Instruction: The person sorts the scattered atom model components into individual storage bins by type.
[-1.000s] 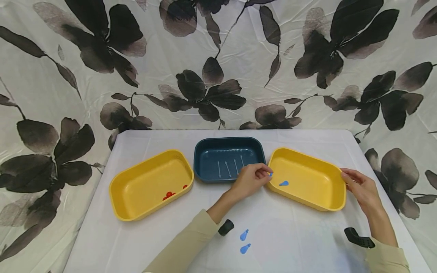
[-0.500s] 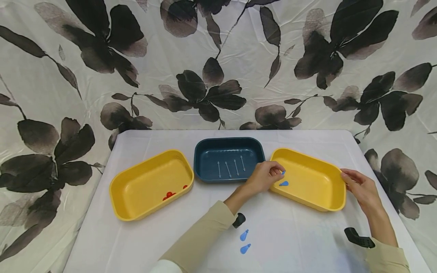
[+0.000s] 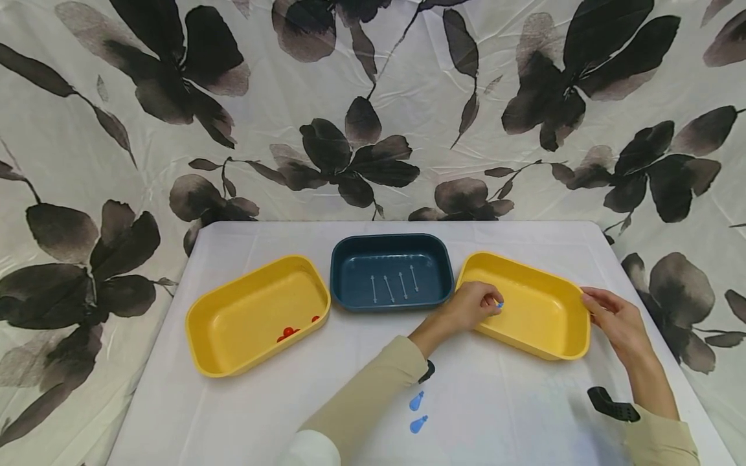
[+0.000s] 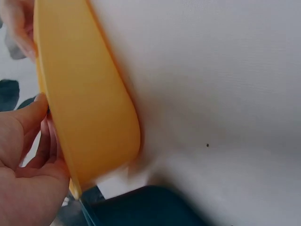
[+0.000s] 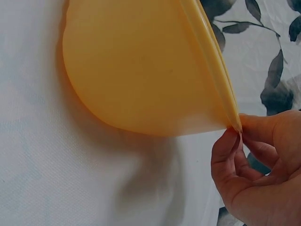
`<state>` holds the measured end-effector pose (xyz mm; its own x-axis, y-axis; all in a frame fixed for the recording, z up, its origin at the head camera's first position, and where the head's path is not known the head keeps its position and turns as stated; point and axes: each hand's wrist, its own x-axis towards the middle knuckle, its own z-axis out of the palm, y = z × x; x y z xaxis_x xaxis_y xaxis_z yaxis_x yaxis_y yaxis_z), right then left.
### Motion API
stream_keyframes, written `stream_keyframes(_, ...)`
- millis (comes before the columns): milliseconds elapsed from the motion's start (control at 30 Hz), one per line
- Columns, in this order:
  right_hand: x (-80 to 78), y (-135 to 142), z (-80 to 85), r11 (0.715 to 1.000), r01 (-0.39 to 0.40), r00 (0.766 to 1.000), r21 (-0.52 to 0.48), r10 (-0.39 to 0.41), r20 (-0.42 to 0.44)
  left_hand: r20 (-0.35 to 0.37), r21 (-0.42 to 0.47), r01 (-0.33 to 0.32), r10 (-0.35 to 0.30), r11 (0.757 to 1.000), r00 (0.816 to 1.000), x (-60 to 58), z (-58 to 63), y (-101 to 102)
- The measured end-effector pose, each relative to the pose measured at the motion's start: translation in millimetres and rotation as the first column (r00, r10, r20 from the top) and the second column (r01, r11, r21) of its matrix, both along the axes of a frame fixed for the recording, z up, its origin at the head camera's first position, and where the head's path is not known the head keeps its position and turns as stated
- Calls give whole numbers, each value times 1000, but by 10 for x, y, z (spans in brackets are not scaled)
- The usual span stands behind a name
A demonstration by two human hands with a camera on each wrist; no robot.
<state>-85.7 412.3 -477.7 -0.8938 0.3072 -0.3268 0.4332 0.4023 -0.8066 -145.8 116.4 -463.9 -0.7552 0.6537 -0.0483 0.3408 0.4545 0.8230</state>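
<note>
My left hand (image 3: 469, 307) reaches over the near left side of the right yellow bin (image 3: 536, 301). Its thumb and fingertips pinch a small blue piece (image 3: 500, 304), mostly hidden by the fingers. In the left wrist view, that hand's fingers show behind the bin's rim (image 4: 49, 99). At the bin's far right end, my right hand (image 3: 620, 320) pinches the rim between thumb and fingers, as the right wrist view shows too. On the white cloth near the left sleeve lie two flat blue bulb-shaped pieces, a farther one (image 3: 416, 401) and a nearer one (image 3: 418, 424).
A dark blue bin (image 3: 355, 304) stands at the back middle, with several slim pale sticks (image 3: 402, 285) inside. The left yellow bin (image 3: 233, 323) holds several small red pieces (image 3: 288, 332). A floral sheet (image 3: 355, 162) hangs behind the table.
My left hand has moved right, from the yellow bin's left rim to over its inside, carrying the blue piece. It now covers the blue piece seen lying in there. My right hand stays at the rim.
</note>
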Motion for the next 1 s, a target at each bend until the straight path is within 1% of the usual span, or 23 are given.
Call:
stream_keyframes(200, -6, 2, 2, 1000, -6, 1000, 1, 6, 1, -44, -78, 47, -51, 996, 998, 16, -67, 128)
stream_keyframes(300, -6, 12, 3, 1000, -13, 1000, 3, 13, 4, -62, -129, 55, -63, 990, 996, 22, -104, 186)
stream_keyframes(367, -5, 18, 4, 1000, -18, 1000, 2, 18, 9, -64, -172, 52, -63, 984, 996, 29, -103, 220)
stream_keyframes(500, -8, 22, 12, 1000, -24, 1000, -3, 24, 17, -56, -257, 37, -53, 966, 997, 39, -75, 279)
stream_keyframes(700, -4, 11, 17, 1000, -21, 1000, 8, 21, 22, -57, -377, -6, -17, 926, 998, 53, -37, 327)
stream_keyframes(800, -2, 10, 17, 1000, -20, 1000, 13, 20, 20, -53, -405, -11, -11, 914, 999, 52, -41, 337)
stream_keyframes(1000, 5, 11, 15, 1000, -21, 1000, 6, 21, 10, -49, -409, -5, -16, 913, 999, 42, -49, 329)
